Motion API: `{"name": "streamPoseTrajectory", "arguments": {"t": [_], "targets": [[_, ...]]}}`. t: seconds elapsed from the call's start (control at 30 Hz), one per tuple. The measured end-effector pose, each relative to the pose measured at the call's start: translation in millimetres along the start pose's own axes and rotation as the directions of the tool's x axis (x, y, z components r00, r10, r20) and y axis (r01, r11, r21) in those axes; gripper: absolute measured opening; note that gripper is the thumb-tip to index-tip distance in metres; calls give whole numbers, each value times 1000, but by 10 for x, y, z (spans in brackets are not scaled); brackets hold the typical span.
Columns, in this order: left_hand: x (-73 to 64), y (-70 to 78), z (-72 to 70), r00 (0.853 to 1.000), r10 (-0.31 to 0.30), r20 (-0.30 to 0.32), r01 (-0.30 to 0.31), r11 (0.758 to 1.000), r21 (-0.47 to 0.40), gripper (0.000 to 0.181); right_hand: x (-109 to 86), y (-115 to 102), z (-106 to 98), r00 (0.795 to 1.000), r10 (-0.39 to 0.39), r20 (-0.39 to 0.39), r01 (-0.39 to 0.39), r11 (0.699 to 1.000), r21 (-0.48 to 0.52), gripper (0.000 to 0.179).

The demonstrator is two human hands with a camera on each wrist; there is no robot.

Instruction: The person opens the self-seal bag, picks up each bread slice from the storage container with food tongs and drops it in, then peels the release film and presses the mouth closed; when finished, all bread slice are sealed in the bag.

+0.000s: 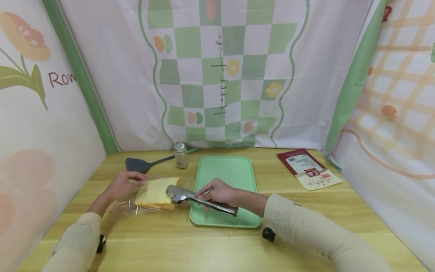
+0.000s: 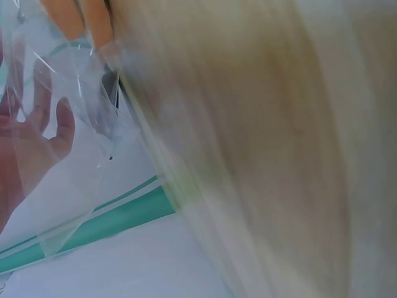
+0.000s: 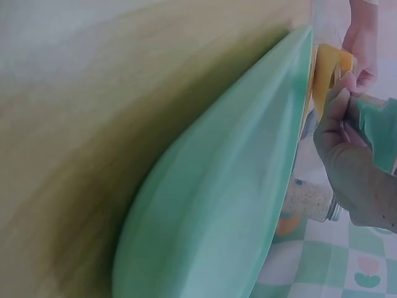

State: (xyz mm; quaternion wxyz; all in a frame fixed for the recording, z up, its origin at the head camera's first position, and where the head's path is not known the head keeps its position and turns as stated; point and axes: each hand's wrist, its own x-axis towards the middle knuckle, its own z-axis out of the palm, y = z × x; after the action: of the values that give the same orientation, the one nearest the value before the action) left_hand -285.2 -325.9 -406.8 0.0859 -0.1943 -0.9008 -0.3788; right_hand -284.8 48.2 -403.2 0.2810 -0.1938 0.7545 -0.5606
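Pale yellow bread slices point(image 1: 158, 192) with orange-brown crusts lie in a clear plastic bag point(image 1: 127, 204), left of the green tray. At the bag's upper left side my left hand point(image 1: 124, 186) holds the film with thumb and fingertips; the left wrist view shows that hand point(image 2: 31, 143) behind the crinkled plastic. My right hand point(image 1: 219, 192) grips metal tongs point(image 1: 217, 206) above the tray, fingers wrapped round the arms. The tong heads reach left to the right edge of the bread and overlap it. In the right wrist view, the bread point(image 3: 325, 74) shows beyond my right hand point(image 3: 350, 155).
The green tray point(image 1: 225, 170) lies flat mid-table. Behind the bread are a dark grey spatula point(image 1: 137, 165) and a glass shaker jar point(image 1: 181, 158) with a metal lid. A red and white food packet point(image 1: 307, 168) lies at the right rear. A printed curtain point(image 1: 231, 94) closes the back.
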Motion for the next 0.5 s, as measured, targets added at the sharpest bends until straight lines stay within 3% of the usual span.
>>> {"name": "streamPoseTrajectory", "arguments": {"t": [0.5], "targets": [[7,3,23,1000,16,8,-16,1000,-9,10,65,45,63,1000,8,7,-8,1000,10,20]]}}
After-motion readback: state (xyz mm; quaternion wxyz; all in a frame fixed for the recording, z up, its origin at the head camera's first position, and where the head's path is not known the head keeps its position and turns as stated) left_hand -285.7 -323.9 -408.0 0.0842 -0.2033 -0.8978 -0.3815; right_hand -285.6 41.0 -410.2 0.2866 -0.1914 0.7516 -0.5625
